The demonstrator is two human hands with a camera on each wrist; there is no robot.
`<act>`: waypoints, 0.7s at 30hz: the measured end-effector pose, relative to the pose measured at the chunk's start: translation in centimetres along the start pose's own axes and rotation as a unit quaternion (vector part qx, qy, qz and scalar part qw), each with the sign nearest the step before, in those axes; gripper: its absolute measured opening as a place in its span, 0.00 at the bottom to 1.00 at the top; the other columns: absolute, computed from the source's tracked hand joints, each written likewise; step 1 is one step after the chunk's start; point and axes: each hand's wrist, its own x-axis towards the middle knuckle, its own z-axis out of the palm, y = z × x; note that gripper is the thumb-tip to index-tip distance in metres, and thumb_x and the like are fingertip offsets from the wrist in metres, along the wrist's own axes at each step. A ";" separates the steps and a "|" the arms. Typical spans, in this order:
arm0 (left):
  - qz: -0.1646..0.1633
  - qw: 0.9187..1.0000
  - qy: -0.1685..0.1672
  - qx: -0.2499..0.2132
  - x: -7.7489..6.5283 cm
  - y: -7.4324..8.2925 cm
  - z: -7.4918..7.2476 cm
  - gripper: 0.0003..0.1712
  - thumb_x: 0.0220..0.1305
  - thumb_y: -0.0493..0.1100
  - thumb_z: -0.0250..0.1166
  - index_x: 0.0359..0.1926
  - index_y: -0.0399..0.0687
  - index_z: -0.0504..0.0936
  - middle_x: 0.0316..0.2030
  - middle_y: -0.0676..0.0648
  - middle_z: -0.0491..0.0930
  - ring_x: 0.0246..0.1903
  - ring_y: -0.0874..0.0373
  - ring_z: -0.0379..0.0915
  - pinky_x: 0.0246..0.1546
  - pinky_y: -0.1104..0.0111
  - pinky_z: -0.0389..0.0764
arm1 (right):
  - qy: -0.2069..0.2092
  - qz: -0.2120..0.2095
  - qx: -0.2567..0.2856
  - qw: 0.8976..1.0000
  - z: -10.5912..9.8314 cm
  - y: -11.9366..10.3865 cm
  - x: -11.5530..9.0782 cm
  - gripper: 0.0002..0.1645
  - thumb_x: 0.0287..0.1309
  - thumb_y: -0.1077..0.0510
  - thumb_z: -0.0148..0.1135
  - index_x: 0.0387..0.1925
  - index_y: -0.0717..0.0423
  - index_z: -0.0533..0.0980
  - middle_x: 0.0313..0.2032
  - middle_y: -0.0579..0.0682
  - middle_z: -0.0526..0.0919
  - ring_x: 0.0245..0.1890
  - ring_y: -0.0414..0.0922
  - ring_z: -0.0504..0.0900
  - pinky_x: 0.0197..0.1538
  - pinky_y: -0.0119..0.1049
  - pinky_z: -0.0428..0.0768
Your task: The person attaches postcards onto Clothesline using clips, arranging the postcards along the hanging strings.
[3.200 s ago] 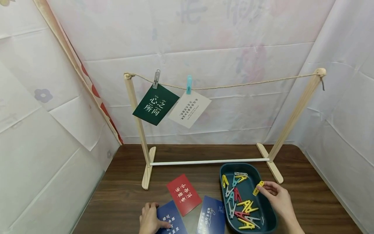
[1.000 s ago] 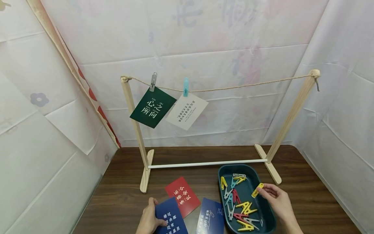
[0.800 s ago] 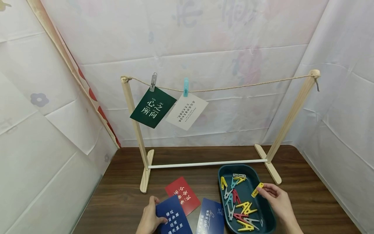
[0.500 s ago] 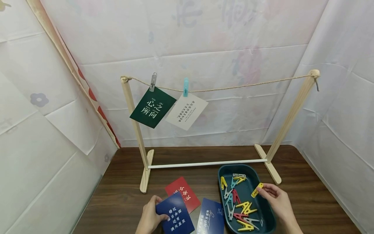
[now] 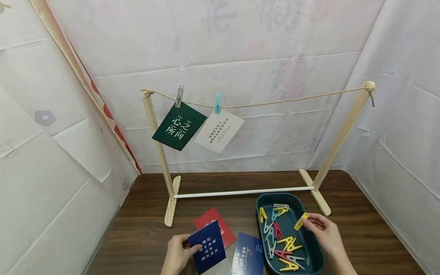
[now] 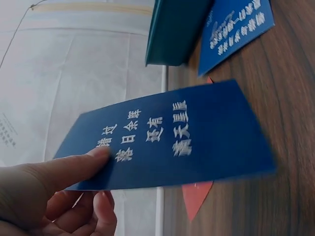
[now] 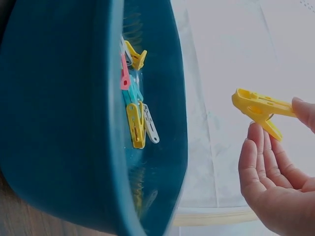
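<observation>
Hand (L) point(image 5: 179, 251) pinches blue card point(image 5: 211, 249), pt. hiding red card point(image 5: 227, 237); R hand point(image 5: 325, 235) pinches yellow peg point(image 5: 301, 221).

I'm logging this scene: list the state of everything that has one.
Blue card, held up in the left hand
Yellow clothespin, pinched in the right hand
Red card, lying on the table, partly covered
Second blue card, lying beside the tray
Green card, hanging askew, clipped by a gray clothespin
White card, hanging askew, clipped by a light-blue clothespin
Rope, strung up, sagging slightly
Tray, uncovered, loose clothespins inside
</observation>
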 end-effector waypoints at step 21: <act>0.083 0.983 0.144 -0.080 0.5 2.3 2.0 0.04 0.44 0.36 0.70 0.22 0.42 0.81 0.22 0.50 0.79 0.21 0.65 0.74 0.21 0.74 0.75 | -0.008 -0.094 -0.050 0.994 0.0 -3.2 0.4 0.23 0.53 0.53 0.61 0.43 0.69 0.72 0.35 0.56 0.77 0.31 0.33 0.76 0.34 0.25 0.75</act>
